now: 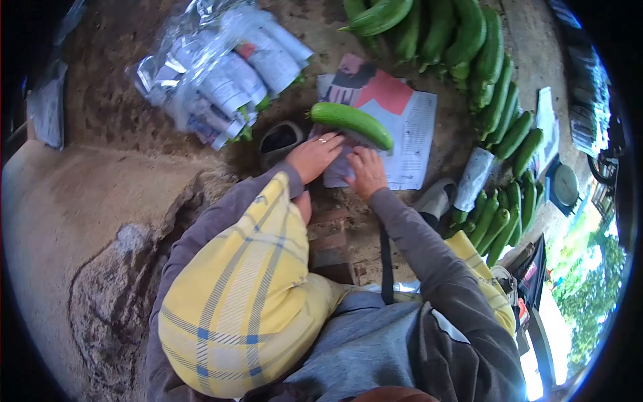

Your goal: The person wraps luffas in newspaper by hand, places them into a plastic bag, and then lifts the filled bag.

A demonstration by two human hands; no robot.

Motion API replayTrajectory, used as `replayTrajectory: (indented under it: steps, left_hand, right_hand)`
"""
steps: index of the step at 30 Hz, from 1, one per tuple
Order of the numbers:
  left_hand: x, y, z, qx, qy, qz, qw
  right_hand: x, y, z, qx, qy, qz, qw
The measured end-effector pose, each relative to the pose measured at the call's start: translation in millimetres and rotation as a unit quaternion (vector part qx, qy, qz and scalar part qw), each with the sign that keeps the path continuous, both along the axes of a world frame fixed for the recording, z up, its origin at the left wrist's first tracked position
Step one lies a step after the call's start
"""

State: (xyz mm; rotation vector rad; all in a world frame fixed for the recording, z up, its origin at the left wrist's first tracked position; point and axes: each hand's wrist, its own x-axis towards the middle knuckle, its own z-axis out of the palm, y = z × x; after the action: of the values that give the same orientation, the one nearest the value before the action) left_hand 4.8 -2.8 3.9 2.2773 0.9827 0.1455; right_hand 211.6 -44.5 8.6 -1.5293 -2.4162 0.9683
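A long green cucumber (351,124) lies across a stack of printed newspaper sheets (412,144) on the ground before me. My left hand (316,157), with a ring on one finger, is closed at the paper's near left edge, its fingertips close to the cucumber. Beside it, my right hand (366,172) bends its fingers over the same near edge, just below the cucumber's right end. Between the hands, the edge of the top sheet looks slightly lifted. The fingertips are partly hidden against the paper.
Several newspaper-wrapped rolls (228,77) lie in clear plastic at the upper left. Loose cucumbers (495,80) curve along the right, with one wrapped roll (474,177) among them. Shoes (280,139) flank the paper. A round-topped scale (566,184) stands far right; a rough concrete ledge (114,268) is left.
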Motion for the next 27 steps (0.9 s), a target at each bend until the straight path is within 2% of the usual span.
replayTrajectory:
  steps: [2,3,8,11,14,17,19,22,24,27]
  left_hand:
    - [-3,3,-1,-0.02,-0.031,0.011,0.999]
    - [-5,7,5,-0.065,-0.044,0.011,0.997]
    - [-13,13,18,-0.069,-0.112,0.013,0.991]
    - [-18,11,17,-0.081,-0.114,0.02,0.99]
    - [-19,6,4,-0.085,-0.147,0.044,0.985]
    - [-16,13,10,-0.104,-0.119,0.035,0.987]
    - [-13,11,11,-0.026,-0.109,0.035,0.993]
    - [-11,18,22,0.027,-0.08,0.003,0.996]
    - [-10,18,27,0.022,-0.074,-0.003,0.997]
    - [-10,22,34,0.026,-0.082,-0.009,0.996]
  right_hand:
    - [5,3,-5,0.011,-0.01,0.0,1.0]
    - [6,4,-4,0.009,-0.014,0.009,1.0]
    - [10,15,0,0.0,0.033,0.016,0.999]
    - [19,13,-4,-0.074,0.071,-0.009,0.995]
    - [24,24,15,-0.139,0.109,-0.007,0.984]
    - [23,47,32,-0.012,0.179,-0.051,0.983]
    - [15,82,62,0.112,0.076,-0.037,0.99]
    - [10,103,42,0.105,0.013,-0.099,0.99]
    - [22,107,11,0.004,0.067,-0.073,0.995]
    - [33,108,4,-0.14,0.114,-0.07,0.981]
